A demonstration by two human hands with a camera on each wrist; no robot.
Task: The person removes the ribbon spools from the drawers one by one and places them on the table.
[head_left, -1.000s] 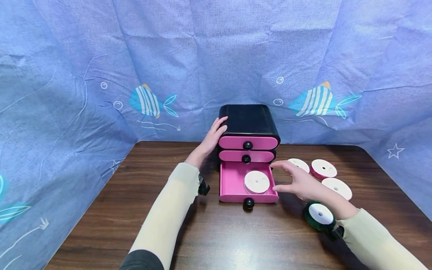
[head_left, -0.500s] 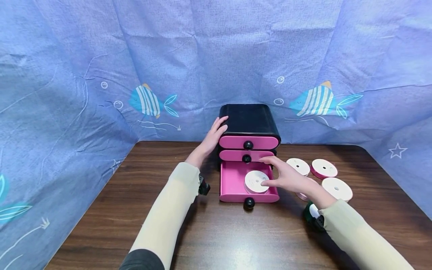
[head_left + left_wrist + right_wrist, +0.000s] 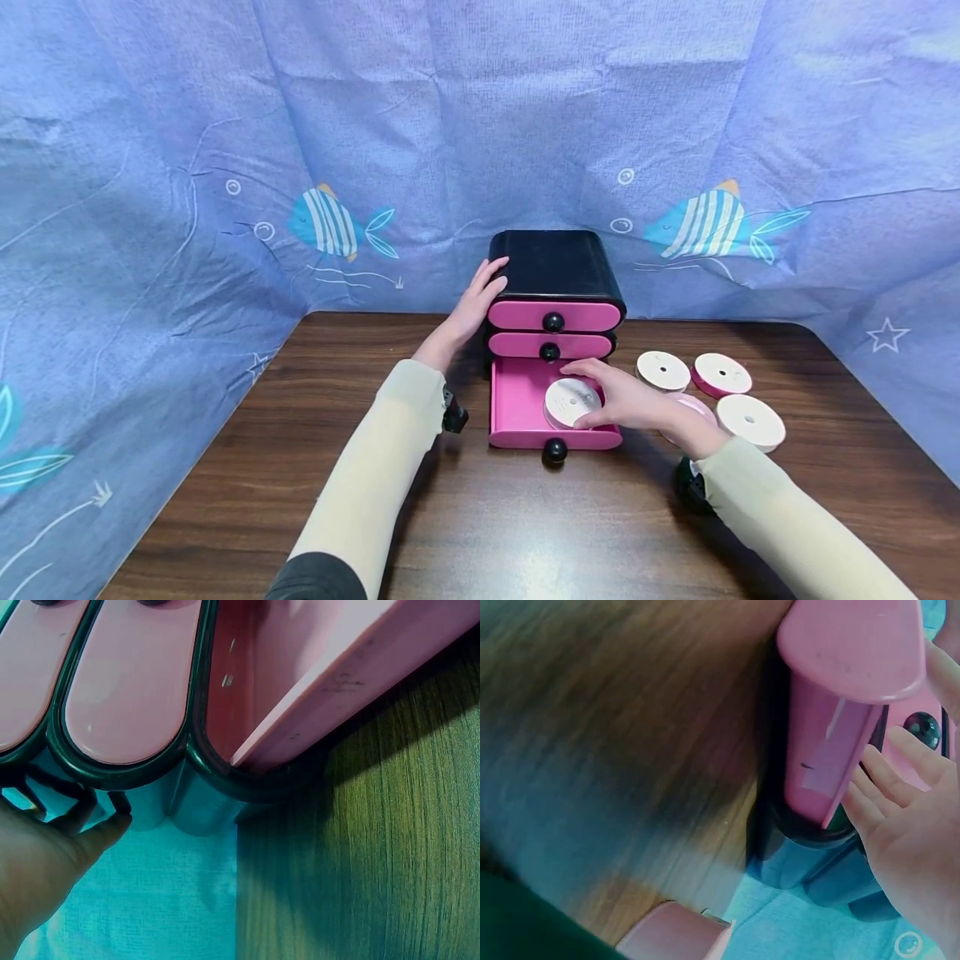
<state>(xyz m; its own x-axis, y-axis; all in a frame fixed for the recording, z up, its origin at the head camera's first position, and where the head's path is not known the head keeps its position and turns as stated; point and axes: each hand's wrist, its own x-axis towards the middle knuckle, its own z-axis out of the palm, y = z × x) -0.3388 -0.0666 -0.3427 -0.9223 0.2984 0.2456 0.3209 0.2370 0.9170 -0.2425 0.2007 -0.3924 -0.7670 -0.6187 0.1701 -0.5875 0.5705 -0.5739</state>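
In the head view a black cabinet (image 3: 557, 265) with pink drawers stands on the table. My left hand (image 3: 471, 312) rests against its upper left side, fingers fairly straight; the left wrist view shows fingertips at the black shell. The bottom drawer (image 3: 513, 396) is pulled out and holds a white ribbon spool (image 3: 567, 402). Over that drawer's right side is my right hand (image 3: 621, 397), its thumb near the spool's front edge and its fingers behind it, apart in a wide curve. Whether the thumb touches the spool cannot be told. In the right wrist view the fingers look extended.
Right of the cabinet lie several more ribbon spools: a white one (image 3: 662, 370), a dark pink one (image 3: 720, 374), another white one (image 3: 750, 421) and a light pink one (image 3: 692, 407) partly behind the arm. A green spool (image 3: 688, 483) sits under the right wrist. A fish-patterned cloth (image 3: 525, 125) hangs behind.
My right hand has moved left, from the drawer's right edge to around the white spool. The left hand, the drawer and the spool have stayed put.
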